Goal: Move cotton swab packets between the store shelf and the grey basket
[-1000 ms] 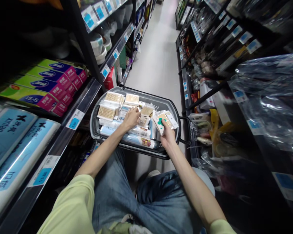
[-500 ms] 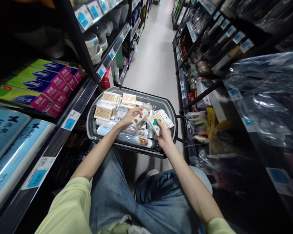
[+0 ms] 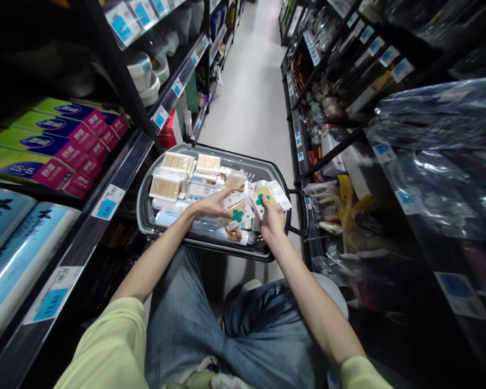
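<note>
A person's left hand pinches a clear-wrapped packet, its tan contents showing beneath white panels and a bright green clover print, above the right half of a grey basket. The right hand keeps a firm grip, thumb pressed on top, around matching packets fanned out by the basket's right edge, a white header card jutting sideways. Bundles of thin wooden sticks fill the far left corner; plastic-wrapped rolls line the near edge.
</note>
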`<state>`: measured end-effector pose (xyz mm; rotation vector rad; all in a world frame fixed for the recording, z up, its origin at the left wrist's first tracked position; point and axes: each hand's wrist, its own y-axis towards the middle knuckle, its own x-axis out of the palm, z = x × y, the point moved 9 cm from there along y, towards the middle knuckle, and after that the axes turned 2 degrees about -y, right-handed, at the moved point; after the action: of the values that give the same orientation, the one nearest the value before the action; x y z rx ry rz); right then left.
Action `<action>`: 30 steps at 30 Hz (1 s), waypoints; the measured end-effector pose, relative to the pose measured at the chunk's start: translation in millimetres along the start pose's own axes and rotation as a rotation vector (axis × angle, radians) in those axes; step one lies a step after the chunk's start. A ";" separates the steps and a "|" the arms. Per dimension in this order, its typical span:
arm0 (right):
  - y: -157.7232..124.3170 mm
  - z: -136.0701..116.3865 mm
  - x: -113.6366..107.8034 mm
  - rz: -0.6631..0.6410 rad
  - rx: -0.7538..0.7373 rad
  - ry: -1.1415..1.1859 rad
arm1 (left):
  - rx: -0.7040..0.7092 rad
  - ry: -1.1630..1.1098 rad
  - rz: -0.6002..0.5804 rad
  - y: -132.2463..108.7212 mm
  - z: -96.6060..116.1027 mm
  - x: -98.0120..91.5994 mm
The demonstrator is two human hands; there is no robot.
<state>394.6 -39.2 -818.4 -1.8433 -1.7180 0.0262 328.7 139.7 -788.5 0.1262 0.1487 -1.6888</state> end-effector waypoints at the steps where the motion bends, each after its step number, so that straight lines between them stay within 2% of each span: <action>1: 2.4 -2.6 -2.2 0.018 -0.019 -0.002 | 0.021 -0.075 0.011 0.9 0.9 -1.3; 4: 4.4 0.0 1.8 -0.028 0.051 -0.030 | 0.039 -0.223 0.156 4.6 -2.8 -16.5; 7: -9.3 16.3 23.9 -0.256 0.249 -0.076 | 0.005 -0.265 0.354 5.4 -12.6 -34.4; 10: -26.5 22.2 38.4 -0.389 0.297 -0.089 | -0.018 -0.297 0.446 4.8 -18.5 -40.8; 19: -28.8 27.1 40.5 -0.403 0.241 -0.143 | 0.018 -0.254 0.431 6.9 -14.5 -35.6; 24: -28.8 24.0 41.5 -0.457 0.172 -0.175 | 0.016 -0.307 0.362 8.6 -12.5 -27.2; 30: -26.5 21.0 38.7 -0.437 0.142 -0.199 | -0.002 -0.268 0.305 7.9 -10.6 -22.0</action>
<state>368.3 3.9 -809.1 -1.3701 -2.1648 0.1542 339.3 162.0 -795.5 -0.0765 -0.0680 -1.3852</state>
